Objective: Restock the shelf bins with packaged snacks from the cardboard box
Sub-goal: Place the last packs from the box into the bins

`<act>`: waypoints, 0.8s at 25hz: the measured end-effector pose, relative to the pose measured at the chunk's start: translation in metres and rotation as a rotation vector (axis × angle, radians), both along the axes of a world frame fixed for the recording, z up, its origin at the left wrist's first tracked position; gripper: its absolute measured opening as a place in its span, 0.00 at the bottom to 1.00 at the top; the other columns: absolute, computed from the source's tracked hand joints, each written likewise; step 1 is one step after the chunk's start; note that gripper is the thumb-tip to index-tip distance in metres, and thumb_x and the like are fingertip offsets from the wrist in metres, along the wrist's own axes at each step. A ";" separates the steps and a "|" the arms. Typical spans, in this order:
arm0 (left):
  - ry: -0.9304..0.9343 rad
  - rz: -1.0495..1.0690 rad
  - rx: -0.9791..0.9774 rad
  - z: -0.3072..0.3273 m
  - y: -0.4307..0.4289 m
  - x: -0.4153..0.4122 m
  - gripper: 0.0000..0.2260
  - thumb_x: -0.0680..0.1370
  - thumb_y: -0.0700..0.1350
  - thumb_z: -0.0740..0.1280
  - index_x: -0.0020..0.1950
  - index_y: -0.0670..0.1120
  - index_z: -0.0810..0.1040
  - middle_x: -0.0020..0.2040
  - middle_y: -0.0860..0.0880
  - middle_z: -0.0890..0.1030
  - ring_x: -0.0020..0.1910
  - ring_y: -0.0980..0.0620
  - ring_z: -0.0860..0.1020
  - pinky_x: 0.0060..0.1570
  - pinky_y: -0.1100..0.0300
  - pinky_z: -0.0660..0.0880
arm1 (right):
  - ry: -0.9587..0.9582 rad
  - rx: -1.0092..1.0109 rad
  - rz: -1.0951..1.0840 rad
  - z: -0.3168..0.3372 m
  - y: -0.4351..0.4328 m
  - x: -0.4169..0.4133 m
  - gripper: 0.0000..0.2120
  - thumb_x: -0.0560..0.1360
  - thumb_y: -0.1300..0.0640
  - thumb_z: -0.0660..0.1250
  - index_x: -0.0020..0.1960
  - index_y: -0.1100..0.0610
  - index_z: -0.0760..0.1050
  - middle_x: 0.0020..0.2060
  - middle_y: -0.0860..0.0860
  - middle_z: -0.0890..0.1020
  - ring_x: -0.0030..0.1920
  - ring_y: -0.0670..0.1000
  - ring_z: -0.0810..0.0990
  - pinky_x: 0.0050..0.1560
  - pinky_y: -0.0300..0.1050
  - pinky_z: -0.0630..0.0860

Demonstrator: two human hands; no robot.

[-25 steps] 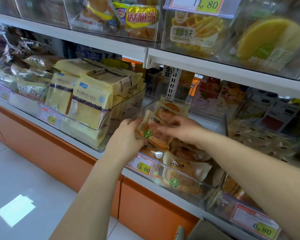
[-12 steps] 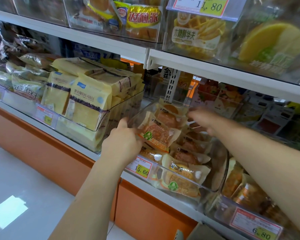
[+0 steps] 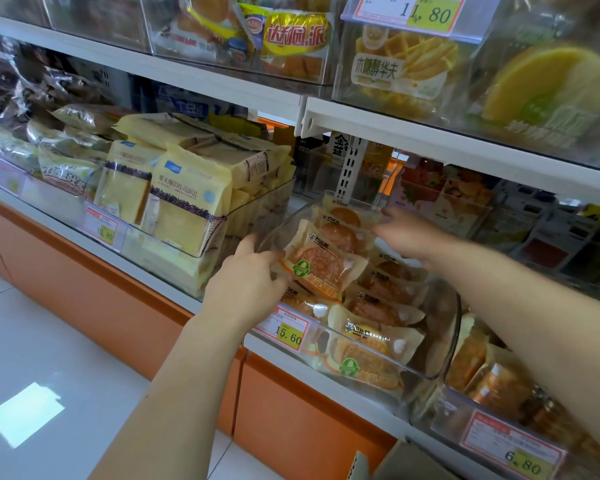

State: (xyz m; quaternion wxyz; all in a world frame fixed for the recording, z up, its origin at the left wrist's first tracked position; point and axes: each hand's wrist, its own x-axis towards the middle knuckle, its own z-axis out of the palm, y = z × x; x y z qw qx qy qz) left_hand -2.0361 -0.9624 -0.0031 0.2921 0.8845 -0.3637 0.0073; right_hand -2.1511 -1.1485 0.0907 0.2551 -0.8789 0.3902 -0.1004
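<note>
- Compared with one second ago, the right hand (image 3: 406,233) is lifted off the front snack packet (image 3: 321,268) and shifted to the rear of the clear bin (image 3: 445,327). The left hand (image 3: 246,282) is kept at the packet's left edge.
- Head view, location: the snack packet is found on top of the stack inside the clear bin, tilted face-forward, just above the price tag (image 3: 286,329).
- Head view, left hand: the packet's left edge is pinched between curled fingers and thumb.
- Head view, right hand: the fingers are seen extended and loosely together over the rear packets. Contact cannot be confirmed because of blur.
- Handling (judged): the packet is expected to be light, its film slick and crinkly, and its cake soft and crushable. A hold on the flat sealed edges is preferred, with no squeeze on the centre.
- Appearance: a round, patterned, orange-brown cake is seen through a clear window. Cream-coloured film, a green round logo and orange lettering are noted.
- Head view, source: only a corner of the cardboard box (image 3: 406,462) is visible, at the bottom edge.
</note>
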 end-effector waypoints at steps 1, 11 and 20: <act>0.001 0.005 0.006 0.000 0.001 -0.001 0.20 0.80 0.55 0.61 0.73 0.58 0.69 0.79 0.49 0.56 0.73 0.45 0.66 0.64 0.47 0.73 | 0.077 -0.071 0.045 0.001 0.007 -0.007 0.27 0.80 0.51 0.60 0.77 0.53 0.58 0.73 0.53 0.65 0.60 0.52 0.74 0.54 0.43 0.69; 0.035 0.050 0.077 -0.002 -0.003 -0.007 0.19 0.81 0.56 0.57 0.72 0.57 0.71 0.79 0.50 0.53 0.70 0.43 0.68 0.61 0.46 0.73 | 0.267 0.011 0.202 -0.006 0.037 -0.015 0.29 0.78 0.50 0.64 0.77 0.51 0.60 0.73 0.53 0.67 0.68 0.54 0.70 0.60 0.44 0.70; 0.030 0.040 0.076 0.009 -0.006 -0.008 0.22 0.80 0.58 0.60 0.74 0.60 0.67 0.80 0.47 0.52 0.72 0.40 0.66 0.64 0.44 0.72 | 0.853 -0.204 0.559 -0.004 0.049 -0.055 0.29 0.74 0.40 0.67 0.72 0.49 0.68 0.66 0.46 0.74 0.63 0.49 0.74 0.61 0.42 0.71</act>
